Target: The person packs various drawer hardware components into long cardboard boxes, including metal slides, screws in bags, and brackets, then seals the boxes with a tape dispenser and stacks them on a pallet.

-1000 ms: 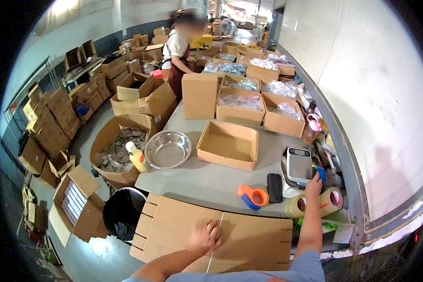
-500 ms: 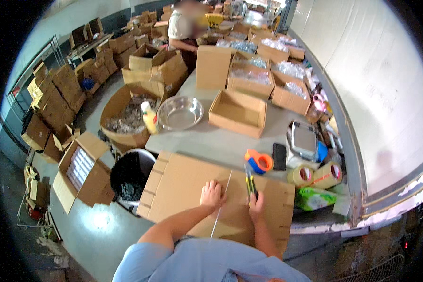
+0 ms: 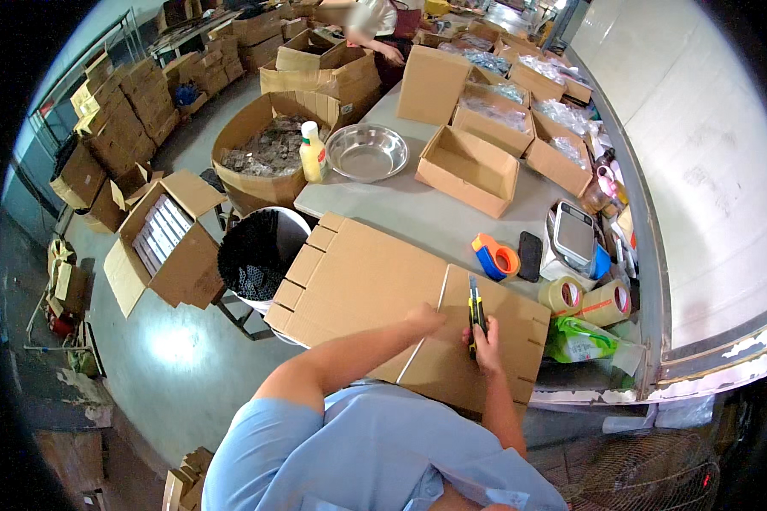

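Drawn back from beside the scale (image 3: 574,232) since the earlier frame, our right hand (image 3: 486,342) is now clamped around a black-and-yellow utility knife (image 3: 475,312), its blade pointing away from us, right of the white strap (image 3: 411,360). Our left hand (image 3: 426,319) is at the strap; whether its fingers grip it, we cannot tell. Beneath both lies flat cardboard (image 3: 366,272), along the near edge of the bench (image 3: 383,203), close to an orange-and-blue tape dispenser (image 3: 497,258).

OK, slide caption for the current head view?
Right hand holding utility knife over flat cardboard, left hand by the white strap.
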Available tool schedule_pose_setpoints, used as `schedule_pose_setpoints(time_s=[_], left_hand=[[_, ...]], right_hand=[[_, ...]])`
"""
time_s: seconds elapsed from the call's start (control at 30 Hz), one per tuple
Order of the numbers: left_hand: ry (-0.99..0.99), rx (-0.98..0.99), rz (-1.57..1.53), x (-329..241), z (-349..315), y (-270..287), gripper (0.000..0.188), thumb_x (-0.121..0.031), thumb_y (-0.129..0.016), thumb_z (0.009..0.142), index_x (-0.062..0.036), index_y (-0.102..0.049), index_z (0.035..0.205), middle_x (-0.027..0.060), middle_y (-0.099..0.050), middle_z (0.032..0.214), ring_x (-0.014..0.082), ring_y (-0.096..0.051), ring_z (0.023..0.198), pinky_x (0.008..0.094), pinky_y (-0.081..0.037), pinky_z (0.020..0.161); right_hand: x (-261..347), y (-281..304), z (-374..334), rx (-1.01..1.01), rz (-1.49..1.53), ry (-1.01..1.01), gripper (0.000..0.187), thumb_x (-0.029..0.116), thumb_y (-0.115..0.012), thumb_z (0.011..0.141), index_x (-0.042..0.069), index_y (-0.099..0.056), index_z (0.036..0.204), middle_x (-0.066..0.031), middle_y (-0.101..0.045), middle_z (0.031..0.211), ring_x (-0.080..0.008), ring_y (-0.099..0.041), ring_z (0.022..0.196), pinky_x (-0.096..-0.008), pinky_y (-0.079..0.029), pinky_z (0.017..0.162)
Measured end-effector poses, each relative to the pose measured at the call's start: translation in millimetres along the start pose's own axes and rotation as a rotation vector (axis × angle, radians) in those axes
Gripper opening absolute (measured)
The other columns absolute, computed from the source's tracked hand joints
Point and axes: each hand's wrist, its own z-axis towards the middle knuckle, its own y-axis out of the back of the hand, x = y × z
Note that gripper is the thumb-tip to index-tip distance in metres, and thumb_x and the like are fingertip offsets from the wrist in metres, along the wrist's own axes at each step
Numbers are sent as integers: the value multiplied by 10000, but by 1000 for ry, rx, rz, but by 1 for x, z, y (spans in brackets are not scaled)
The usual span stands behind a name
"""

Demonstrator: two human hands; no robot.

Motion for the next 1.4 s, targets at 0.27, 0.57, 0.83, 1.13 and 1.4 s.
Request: schedule_pose_setpoints(time_s=[0.27, 0.57, 0.83, 1.13, 1.4], left_hand=[[-222, 29, 388, 2, 12, -10, 421, -340, -480, 867, 17, -594, 1058, 244, -611, 1059, 389, -613, 950, 467, -500, 805], [-416, -98, 462, 45, 59, -46, 322, -188, -572, 768, 52, -563, 983, 275, -624, 964, 402, -626, 887, 450, -511, 778], [-103, 116, -83, 29, 8, -10, 271, -216, -471, 840, 12, -593, 920, 255, -634, 858, 378, -637, 823, 479, -510, 691], [-485, -59, 187, 37, -19, -19, 275, -312, -454, 857, -85, -604, 893, 203, -633, 838, 415, -607, 767, 519, -479, 690], [-731, -23, 35, 52, -21, -13, 199, -230, -506, 855, -82, -562, 976, 224, -604, 752, 424, -582, 678, 522, -454, 598]], right_hand=[[26, 6, 3, 210, -462, -13, 351, 131, -513, 906, 26, -480, 1240, -54, -551, 791, -148, -536, 706, -294, -446, 676], [-4, 22, -10, 172, -710, 105, 371, 104, -518, 895, 62, -481, 1262, -43, -557, 729, -131, -545, 625, -283, -466, 609], [10, 12, -12, 181, -697, 97, 395, 139, -541, 878, 59, -484, 1261, -101, -613, 844, -198, -602, 665, -339, -487, 642], [63, -26, 6, 388, -1132, -54, 453, 196, -512, 886, 49, -417, 1304, -203, -623, 997, -373, -631, 778, -448, -501, 688], [14, 32, 9, -180, 227, -303, 207, 315, -517, 938, 113, -492, 974, -34, -552, 696, -128, -533, 508, -267, -443, 433]])
